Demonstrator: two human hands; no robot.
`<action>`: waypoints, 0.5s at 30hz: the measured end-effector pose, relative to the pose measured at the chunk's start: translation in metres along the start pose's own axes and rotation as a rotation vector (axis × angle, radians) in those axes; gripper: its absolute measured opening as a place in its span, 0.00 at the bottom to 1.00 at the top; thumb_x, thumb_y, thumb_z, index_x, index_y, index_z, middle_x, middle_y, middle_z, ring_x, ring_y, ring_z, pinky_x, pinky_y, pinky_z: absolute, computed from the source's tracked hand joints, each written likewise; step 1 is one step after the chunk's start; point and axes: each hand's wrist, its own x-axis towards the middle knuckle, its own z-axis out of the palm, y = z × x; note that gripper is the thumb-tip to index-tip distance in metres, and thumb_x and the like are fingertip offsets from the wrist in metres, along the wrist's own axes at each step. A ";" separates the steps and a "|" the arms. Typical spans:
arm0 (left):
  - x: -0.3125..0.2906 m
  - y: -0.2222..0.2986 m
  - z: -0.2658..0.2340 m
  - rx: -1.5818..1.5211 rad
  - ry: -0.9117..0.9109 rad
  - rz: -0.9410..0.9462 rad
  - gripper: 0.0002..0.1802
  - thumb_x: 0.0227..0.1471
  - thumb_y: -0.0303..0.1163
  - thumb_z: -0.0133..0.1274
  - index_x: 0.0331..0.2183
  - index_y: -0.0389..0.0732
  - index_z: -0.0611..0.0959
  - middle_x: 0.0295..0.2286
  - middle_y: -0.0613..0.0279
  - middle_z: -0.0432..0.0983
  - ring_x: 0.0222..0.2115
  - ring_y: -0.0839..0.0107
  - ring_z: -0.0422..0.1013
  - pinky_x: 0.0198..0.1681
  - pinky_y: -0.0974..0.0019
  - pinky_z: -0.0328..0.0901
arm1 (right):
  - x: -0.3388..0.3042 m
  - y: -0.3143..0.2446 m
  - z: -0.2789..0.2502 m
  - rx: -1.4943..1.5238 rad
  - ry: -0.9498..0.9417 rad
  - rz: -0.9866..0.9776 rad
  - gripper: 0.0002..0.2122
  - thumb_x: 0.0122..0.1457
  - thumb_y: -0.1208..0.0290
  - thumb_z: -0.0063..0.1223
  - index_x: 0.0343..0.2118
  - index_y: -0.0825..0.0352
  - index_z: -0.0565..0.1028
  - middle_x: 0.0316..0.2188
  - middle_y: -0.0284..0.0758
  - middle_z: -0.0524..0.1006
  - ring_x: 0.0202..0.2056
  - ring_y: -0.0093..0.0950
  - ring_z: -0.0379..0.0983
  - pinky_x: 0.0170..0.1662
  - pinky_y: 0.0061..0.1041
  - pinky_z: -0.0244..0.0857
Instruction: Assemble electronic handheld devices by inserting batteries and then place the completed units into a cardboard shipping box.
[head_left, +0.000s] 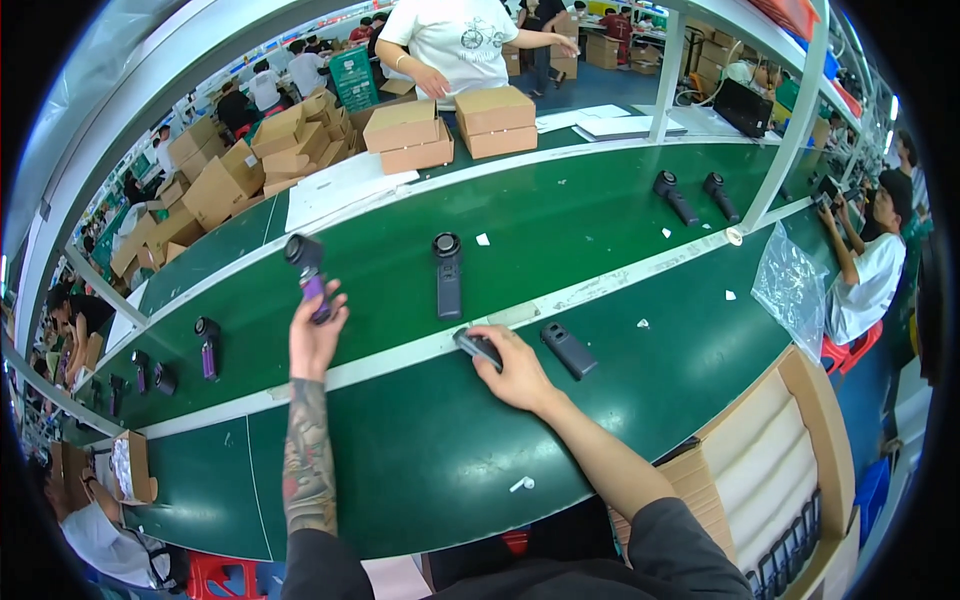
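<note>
My left hand (316, 335) is raised over the green conveyor, its fingers closed round the purple lower part of a round-headed handheld device (304, 252). My right hand (512, 372) grips a dark grey handle cover (479, 347) close to the pale rail. Just right of that hand, a second dark grey handle cover (568, 350) lies on the green bench. Between and beyond my hands rests another round-headed device (448, 278), its grey handle toward me. What the right fingertips touch underneath is hidden.
Several devices with purple handles, one device (206, 348) among them, lie at left; two grey ones (676, 197) lie far right. A white earbud-like piece (522, 484) is near my front edge. An open carton (770, 460) stands right, by a clear plastic bag (790, 280). A person (455, 50) stands opposite behind cardboard boxes (495, 122).
</note>
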 end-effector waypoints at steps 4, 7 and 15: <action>-0.004 -0.044 0.044 0.049 -0.072 -0.082 0.18 0.66 0.40 0.47 0.48 0.36 0.70 0.35 0.52 0.77 0.30 0.67 0.73 0.31 0.69 0.70 | 0.004 -0.008 -0.002 0.171 -0.047 0.204 0.18 0.57 0.76 0.51 0.52 0.65 0.71 0.45 0.39 0.77 0.42 0.33 0.75 0.46 0.29 0.68; -0.010 -0.082 0.042 0.183 -0.045 -0.117 0.17 0.68 0.42 0.46 0.47 0.37 0.70 0.33 0.55 0.78 0.27 0.71 0.73 0.28 0.71 0.69 | 0.006 0.001 0.005 0.413 0.009 0.304 0.18 0.58 0.76 0.51 0.53 0.65 0.71 0.43 0.39 0.77 0.39 0.31 0.74 0.43 0.28 0.69; -0.063 -0.119 0.087 0.404 -0.084 -0.050 0.14 0.68 0.40 0.44 0.45 0.38 0.72 0.32 0.58 0.77 0.26 0.74 0.71 0.31 0.73 0.68 | 0.007 -0.010 0.005 0.341 0.076 0.264 0.19 0.58 0.78 0.52 0.54 0.64 0.70 0.42 0.41 0.78 0.39 0.30 0.75 0.42 0.28 0.70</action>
